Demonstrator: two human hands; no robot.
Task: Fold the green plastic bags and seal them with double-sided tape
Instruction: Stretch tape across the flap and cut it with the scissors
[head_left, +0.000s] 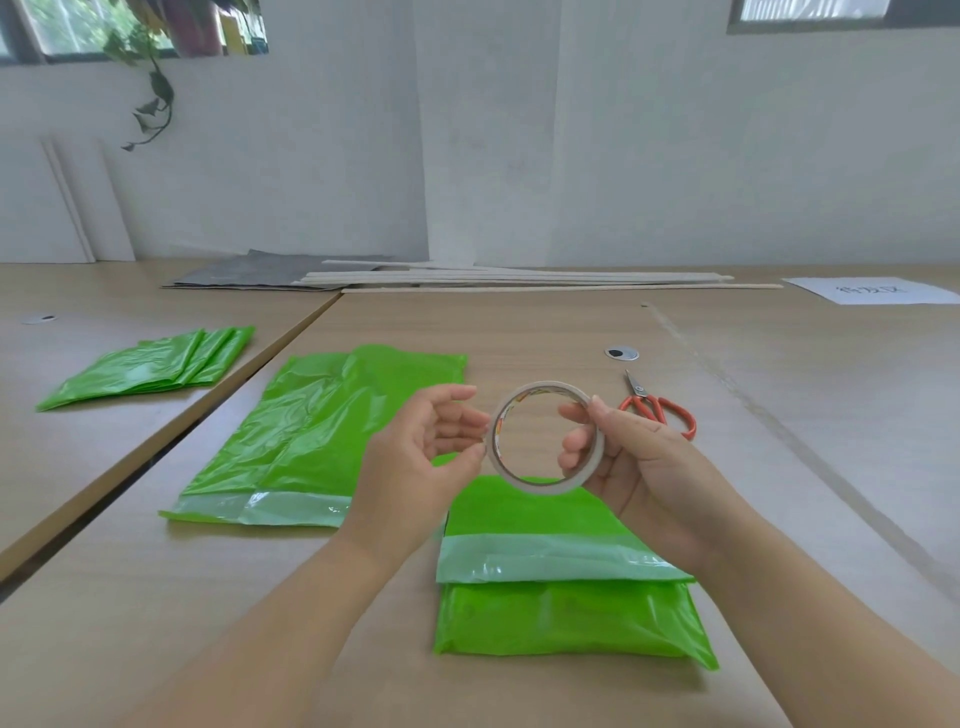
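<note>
Green folded bag (566, 613) lies on the wooden table (519, 332) right in front of us, its pale adhesive flap turned up on top. Head view only.

We hold the tape roll (524, 482) in the air just above that bag's far edge. Right hand (639, 457) grips it: fingers curled through the hole, thumb on the outer rim.

Left hand (415, 452) is half open, fingers loosely bent. Its thumb tip touches the roll's left rim and the fingertips sit just beside it. We cannot tell whether it pinches a tape end.

Second green bag (311, 431) lies flat and unfolded to the left, pale strip at its near end, partly behind the left hand.

Stack of folded green bags (156, 364) sits well apart on the neighbouring table, far left.

Red-handled scissors (657, 408) lie closed on the table just behind the right hand, tips pointing away. A round cable grommet (622, 354) is near them.

Long thin strips (519, 280) lie along the far edge. A white sheet (872, 291) sits far right; its writing is blurred.
</note>
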